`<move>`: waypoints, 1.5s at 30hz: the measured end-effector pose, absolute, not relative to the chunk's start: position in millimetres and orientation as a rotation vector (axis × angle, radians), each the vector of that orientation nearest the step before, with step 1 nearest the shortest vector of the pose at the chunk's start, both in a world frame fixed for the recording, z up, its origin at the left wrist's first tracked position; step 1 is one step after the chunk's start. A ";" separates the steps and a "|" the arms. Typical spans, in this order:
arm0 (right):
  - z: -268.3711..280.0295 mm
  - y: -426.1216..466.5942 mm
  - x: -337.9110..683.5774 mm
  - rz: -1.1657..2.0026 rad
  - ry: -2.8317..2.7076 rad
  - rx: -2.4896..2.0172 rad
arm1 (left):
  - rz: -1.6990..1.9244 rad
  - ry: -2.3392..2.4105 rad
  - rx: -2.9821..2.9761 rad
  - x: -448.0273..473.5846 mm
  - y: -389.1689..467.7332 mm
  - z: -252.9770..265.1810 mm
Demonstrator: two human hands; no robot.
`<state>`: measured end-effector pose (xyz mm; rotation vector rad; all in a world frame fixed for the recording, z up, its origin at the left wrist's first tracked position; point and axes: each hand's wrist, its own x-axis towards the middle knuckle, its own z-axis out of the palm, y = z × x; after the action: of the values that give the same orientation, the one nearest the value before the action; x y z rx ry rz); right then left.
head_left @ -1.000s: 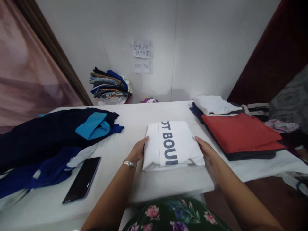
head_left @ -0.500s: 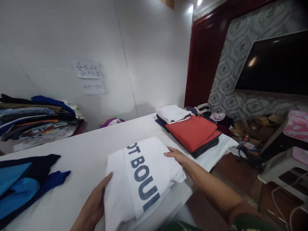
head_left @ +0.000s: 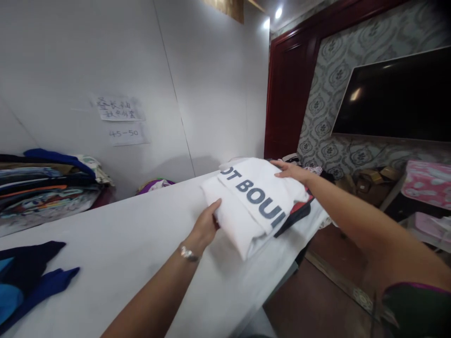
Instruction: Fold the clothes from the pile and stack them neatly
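A folded white shirt [head_left: 243, 206] with large dark letters is held between my two hands above the table's right part. My left hand [head_left: 206, 220] grips its near left edge, thumb on top and fingers underneath. At the far right edge, my right hand [head_left: 291, 171] pinches the cloth, thumb on top. Behind and beneath the shirt lies a stack of folded clothes, mostly hidden; a bit of the red garment [head_left: 299, 206] and a dark one [head_left: 294, 219] show at its right side.
The white table [head_left: 141, 244] runs across the view. Blue and black garments [head_left: 38, 277] lie at its left end. A tall pile of folded clothes [head_left: 45, 183] stands by the wall. Boxes [head_left: 375, 185] and a pink-topped stool [head_left: 426, 220] are at the right.
Both hands have carried the white shirt forward and to the right, from the table's near edge to over the stack with the red garment. My view has turned slightly right.
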<state>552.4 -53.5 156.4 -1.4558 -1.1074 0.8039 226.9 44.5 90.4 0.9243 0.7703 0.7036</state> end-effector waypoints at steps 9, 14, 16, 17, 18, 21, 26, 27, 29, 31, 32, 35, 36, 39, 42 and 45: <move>147.4 -31.0 661.3 0.240 -1.081 -2.253 | 0.505 0.847 0.897 379.4 57.5 62.2; 82.7 -30.2 655.4 0.258 -1.225 -2.330 | 0.489 0.831 0.961 383.2 57.6 43.3; 78.0 -28.8 657.1 0.247 -1.278 -2.365 | 0.493 0.824 0.969 384.3 56.9 44.0; 78.9 -26.5 658.1 0.243 -1.301 -2.384 | 0.501 0.821 0.970 385.7 56.3 44.8; 80.9 -23.1 658.5 0.237 -1.322 -2.401 | 0.512 0.818 0.969 387.5 55.6 45.3; 87.3 -6.2 652.0 0.179 -1.387 -2.443 | 0.551 0.832 0.961 393.2 54.0 44.7; 88.2 32.7 625.5 0.124 -1.564 -2.558 | 0.592 0.893 0.938 397.2 54.9 42.6; 87.4 40.9 621.3 0.142 -1.577 -2.563 | 0.602 0.895 0.933 397.8 55.7 43.1; 84.5 56.7 615.3 0.168 -1.596 -2.572 | 0.630 0.889 0.927 399.8 58.0 44.7; 79.1 70.7 611.2 0.178 -1.617 -2.583 | 0.663 0.876 0.928 402.5 61.1 45.1; 75.2 76.6 609.3 0.177 -1.625 -2.590 | 0.677 0.872 0.930 403.8 62.7 44.3; 59.8 88.1 603.7 0.169 -1.652 -2.612 | 0.687 0.878 0.928 405.6 66.1 37.0; 54.6 89.9 602.0 0.172 -1.663 -2.618 | 0.684 0.882 0.923 405.5 66.5 33.7; 44.0 91.3 598.9 0.188 -1.684 -2.631 | 0.687 0.889 0.899 404.3 66.4 25.5; 44.9 90.5 597.8 0.194 -1.685 -2.639 | 0.700 0.902 0.880 404.2 66.5 22.6; 55.2 86.7 595.0 0.196 -1.671 -2.640 | 0.698 0.909 0.876 404.9 67.5 22.6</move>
<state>595.0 86.7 55.2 -2.6404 -1.6712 0.1961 404.9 67.5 22.6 0.8755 0.9094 0.6980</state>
